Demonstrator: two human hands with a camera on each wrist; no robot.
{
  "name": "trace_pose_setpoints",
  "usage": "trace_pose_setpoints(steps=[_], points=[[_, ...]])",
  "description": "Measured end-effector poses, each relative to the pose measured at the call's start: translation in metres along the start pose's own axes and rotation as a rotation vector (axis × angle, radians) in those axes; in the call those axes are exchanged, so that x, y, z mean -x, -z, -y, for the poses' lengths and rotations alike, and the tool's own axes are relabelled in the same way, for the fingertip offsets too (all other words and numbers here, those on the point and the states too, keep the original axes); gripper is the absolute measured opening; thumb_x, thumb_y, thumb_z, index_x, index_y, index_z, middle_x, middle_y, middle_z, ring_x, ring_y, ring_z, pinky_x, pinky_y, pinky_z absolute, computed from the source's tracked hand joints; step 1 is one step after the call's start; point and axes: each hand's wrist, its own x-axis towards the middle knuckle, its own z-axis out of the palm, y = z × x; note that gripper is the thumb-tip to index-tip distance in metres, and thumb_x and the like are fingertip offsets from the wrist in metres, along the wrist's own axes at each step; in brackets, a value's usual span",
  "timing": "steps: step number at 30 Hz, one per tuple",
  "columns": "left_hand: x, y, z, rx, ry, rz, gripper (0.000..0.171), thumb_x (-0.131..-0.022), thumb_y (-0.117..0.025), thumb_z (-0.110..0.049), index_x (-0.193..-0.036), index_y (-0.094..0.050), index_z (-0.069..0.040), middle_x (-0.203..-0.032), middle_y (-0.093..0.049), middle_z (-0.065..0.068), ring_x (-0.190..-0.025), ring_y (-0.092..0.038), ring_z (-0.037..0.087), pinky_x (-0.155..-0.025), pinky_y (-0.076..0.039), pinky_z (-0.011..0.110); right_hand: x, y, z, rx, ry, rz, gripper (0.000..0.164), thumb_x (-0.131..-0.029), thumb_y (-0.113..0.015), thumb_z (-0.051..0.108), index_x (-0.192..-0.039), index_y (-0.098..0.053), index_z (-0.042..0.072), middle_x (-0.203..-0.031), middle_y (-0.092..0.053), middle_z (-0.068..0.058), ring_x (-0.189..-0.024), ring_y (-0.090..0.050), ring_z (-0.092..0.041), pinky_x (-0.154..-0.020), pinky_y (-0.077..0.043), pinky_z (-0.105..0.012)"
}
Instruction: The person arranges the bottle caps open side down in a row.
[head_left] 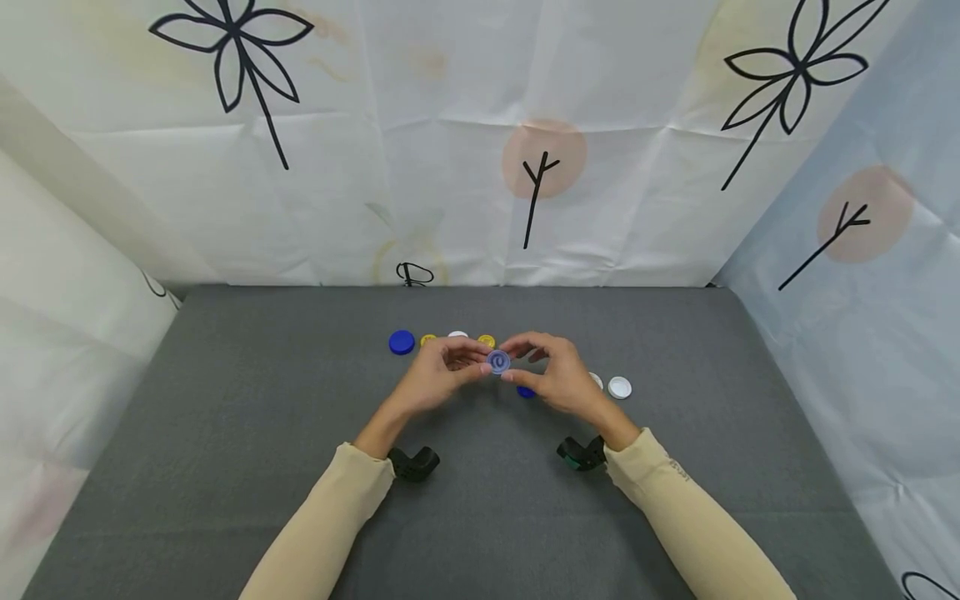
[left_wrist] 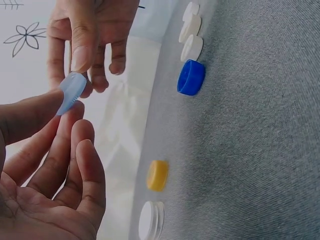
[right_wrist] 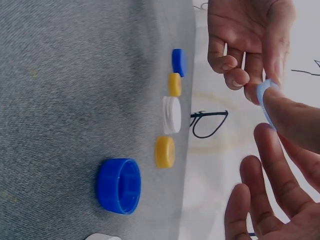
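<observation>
A small pale blue cap [head_left: 498, 362] is held up above the grey table [head_left: 480, 533], straight ahead of me and between my two hands. My left hand [head_left: 441, 369] pinches its left edge between thumb and fingertip; my right hand [head_left: 557, 372] pinches its right edge the same way. Neither hand is nearer: both touch it. The cap is a round disc, so it has no long axis; its ringed face is turned towards my head, and the wrist views show it tilted, nearly edge-on. The remaining fingers of both hands are loosely bent, holding nothing.

Other caps lie on the table. Beyond my hands, from left to right, run a dark blue cap [head_left: 401, 342], a yellow cap [head_left: 427, 339], a white cap [right_wrist: 172, 115] and a second yellow cap [right_wrist: 165, 152]. Another blue cap [right_wrist: 119, 186] sits hollow side up below my right hand, partly hidden by it from above. Three white caps [left_wrist: 192, 48] lie further right. Nothing comes between my fingertips and the pale blue cap.
</observation>
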Motion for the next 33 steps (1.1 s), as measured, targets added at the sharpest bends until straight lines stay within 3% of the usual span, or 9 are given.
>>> trace_pose_setpoints(steps=[9,14,17,24,28,33], points=[[0.0009,0.0022,-0.0040,-0.007,-0.075,-0.023,0.018,-0.096,-0.068,-0.001,-0.114,-0.072,0.004,-0.103,-0.073,0.016,-0.092,-0.070,0.030,-0.077,-0.056,0.030,-0.0037,0.0030,0.0030,-0.077,-0.064,0.066,0.019,-0.097,-0.071,0.008,-0.116,-0.072,0.004,-0.109,-0.072,-0.008,-0.101,-0.065,-0.027,-0.088,-0.051,-0.052],[0.0006,0.0022,-0.0045,-0.010,-0.080,-0.035,0.017,-0.097,-0.068,-0.004,-0.112,-0.074,0.002,-0.103,-0.073,0.015,-0.092,-0.070,0.031,-0.076,-0.055,0.029,-0.0044,0.0023,0.0057,-0.097,-0.080,0.062,0.018,-0.101,-0.065,0.009,-0.115,-0.072,0.003,-0.107,-0.072,-0.008,-0.098,-0.066,-0.024,-0.090,-0.049,-0.051],[0.0004,0.0016,-0.0042,-0.014,-0.054,-0.047,0.017,-0.099,-0.068,-0.008,-0.111,-0.074,0.001,-0.102,-0.073,0.013,-0.093,-0.069,0.036,-0.075,-0.055,0.032,-0.0040,0.0009,0.0069,-0.096,-0.064,0.039,0.017,-0.101,-0.065,0.009,-0.114,-0.072,0.002,-0.105,-0.072,-0.009,-0.096,-0.066,-0.023,-0.089,-0.050,-0.050],[-0.0003,0.0009,-0.0047,0.066,0.043,-0.021,0.023,-0.102,-0.063,-0.011,-0.114,-0.072,0.007,-0.100,-0.075,0.015,-0.100,-0.067,0.048,-0.086,-0.054,0.054,-0.0034,-0.0013,0.0057,-0.090,0.011,-0.041,0.016,-0.098,-0.067,0.005,-0.113,-0.073,0.001,-0.104,-0.071,-0.010,-0.094,-0.065,-0.024,-0.086,-0.051,-0.049],[-0.0009,0.0014,-0.0063,0.144,0.115,-0.013,0.025,-0.102,-0.065,-0.013,-0.117,-0.071,0.006,-0.105,-0.074,0.016,-0.107,-0.066,0.046,-0.091,-0.052,0.056,-0.0037,-0.0010,0.0056,-0.094,0.044,-0.055,0.015,-0.097,-0.069,0.003,-0.111,-0.074,0.002,-0.104,-0.071,-0.009,-0.094,-0.064,-0.023,-0.085,-0.052,-0.047],[-0.0010,0.0029,-0.0084,0.180,0.157,-0.012,0.027,-0.099,-0.070,-0.016,-0.119,-0.071,0.001,-0.113,-0.072,0.012,-0.111,-0.067,0.037,-0.094,-0.053,0.046,-0.0041,0.0010,0.0067,-0.095,0.053,-0.041,0.017,-0.095,-0.070,0.003,-0.111,-0.075,0.004,-0.107,-0.071,-0.008,-0.097,-0.064,-0.022,-0.084,-0.053,-0.047]])
